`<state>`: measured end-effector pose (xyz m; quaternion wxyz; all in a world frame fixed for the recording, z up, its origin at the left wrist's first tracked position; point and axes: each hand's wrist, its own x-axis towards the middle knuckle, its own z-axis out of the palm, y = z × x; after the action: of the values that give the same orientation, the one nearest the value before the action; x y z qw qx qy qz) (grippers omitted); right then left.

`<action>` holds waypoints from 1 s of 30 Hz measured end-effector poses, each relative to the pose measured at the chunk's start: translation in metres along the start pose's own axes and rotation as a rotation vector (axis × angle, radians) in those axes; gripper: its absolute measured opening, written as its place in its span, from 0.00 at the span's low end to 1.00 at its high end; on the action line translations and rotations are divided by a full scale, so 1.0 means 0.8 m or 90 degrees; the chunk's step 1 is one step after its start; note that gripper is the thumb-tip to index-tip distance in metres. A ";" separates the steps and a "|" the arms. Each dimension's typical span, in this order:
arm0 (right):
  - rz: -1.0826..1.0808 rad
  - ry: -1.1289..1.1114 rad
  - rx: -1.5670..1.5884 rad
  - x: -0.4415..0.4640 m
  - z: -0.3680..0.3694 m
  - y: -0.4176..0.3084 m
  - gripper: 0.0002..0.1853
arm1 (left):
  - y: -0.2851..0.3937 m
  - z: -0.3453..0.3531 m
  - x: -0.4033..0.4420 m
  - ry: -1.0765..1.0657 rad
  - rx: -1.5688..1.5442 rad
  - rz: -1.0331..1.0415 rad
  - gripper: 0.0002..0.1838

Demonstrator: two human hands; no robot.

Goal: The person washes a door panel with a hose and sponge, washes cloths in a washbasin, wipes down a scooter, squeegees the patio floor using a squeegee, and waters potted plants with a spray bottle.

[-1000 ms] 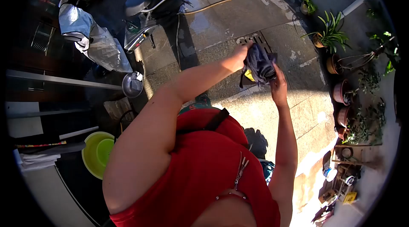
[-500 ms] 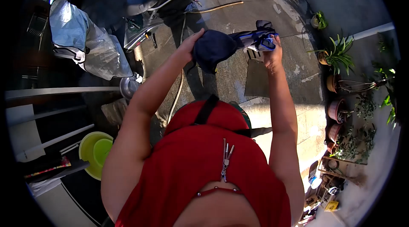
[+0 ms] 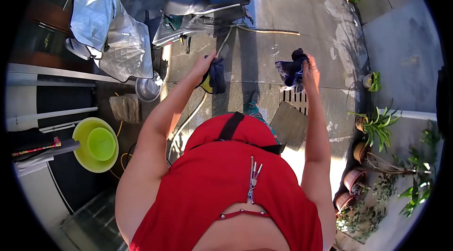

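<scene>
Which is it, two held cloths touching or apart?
Apart. Head view shows pavement between the yellow-marked cloth in the left hand and the purplish cloth in the right hand.

Partly sunlit grey paving beside a pale wall, brown panels opposite.

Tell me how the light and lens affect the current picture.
Head view: wide-lens distortion bends the scene towards the edges, and the corners are black; head view: sunlit paving beside the right forearm washes out nearly white, and the silver cover catches glare; head view: the dark fabric in the left hand shows little detail.
</scene>
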<state>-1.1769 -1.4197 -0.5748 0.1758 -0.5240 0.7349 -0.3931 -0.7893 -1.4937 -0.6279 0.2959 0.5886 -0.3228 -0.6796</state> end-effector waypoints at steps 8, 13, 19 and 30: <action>-0.034 -0.362 0.329 0.161 0.065 -0.061 0.22 | 0.038 0.098 0.076 0.094 0.461 0.277 0.29; 0.014 -0.648 0.489 0.203 0.134 -0.128 0.29 | 0.098 0.129 0.079 -0.041 0.387 0.248 0.22; -0.012 -0.520 0.368 0.278 0.248 -0.138 0.27 | 0.065 0.067 0.139 0.011 0.163 0.193 0.16; 0.552 -0.834 0.441 0.273 0.381 -0.156 0.29 | 0.154 -0.017 0.214 -0.072 0.108 0.163 0.18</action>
<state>-0.9783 -1.7555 -0.6377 0.8496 -0.2350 0.4588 -0.1117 -0.7960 -1.7046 -0.6361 0.3105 0.5261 -0.4678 -0.6387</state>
